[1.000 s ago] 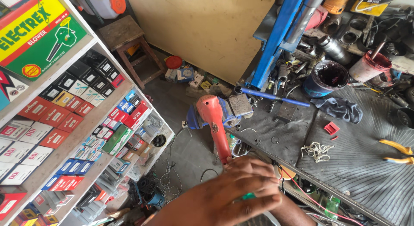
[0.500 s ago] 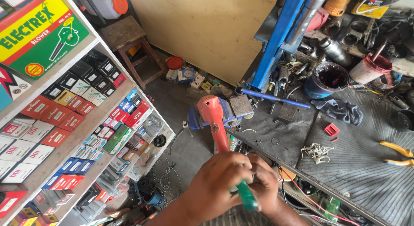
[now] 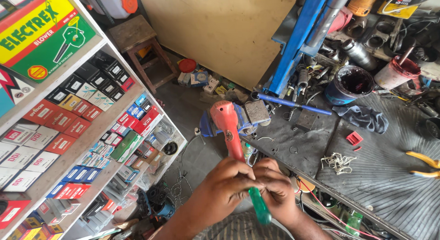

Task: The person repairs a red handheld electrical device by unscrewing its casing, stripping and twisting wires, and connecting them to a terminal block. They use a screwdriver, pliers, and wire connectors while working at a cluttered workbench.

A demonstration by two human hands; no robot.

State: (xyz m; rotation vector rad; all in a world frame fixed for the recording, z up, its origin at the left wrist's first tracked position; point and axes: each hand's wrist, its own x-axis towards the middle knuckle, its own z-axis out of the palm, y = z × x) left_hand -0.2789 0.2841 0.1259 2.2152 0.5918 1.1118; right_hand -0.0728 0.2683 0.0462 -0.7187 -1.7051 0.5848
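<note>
**Both hands work at the tail of a red tool casing held in a vise**

The red tool casing (image 3: 228,125) sits clamped in a blue vise (image 3: 245,118) at the edge of the worktop (image 3: 389,176), its narrow handle pointing down toward the person. It looks like stiff moulded plastic, light for its size and likely to crack or mark if squeezed hard, so the vise jaws and the thick upper body seem the safest places to bear load; the thin handle end would flex.

The left hand (image 3: 227,182) is clenched around a green-handled screwdriver (image 3: 259,207), the smooth handle sticking out below the fist. The right hand (image 3: 277,187) is curled in close beside it, fingertips pressed at the casing's lower end; whether it grips the casing or only steadies the tool, I cannot tell. Both wrists are drawn together, knuckles up.

A dark cloth (image 3: 362,117) and yellow-handled pliers (image 3: 424,164) lie well apart on the worktop.
</note>
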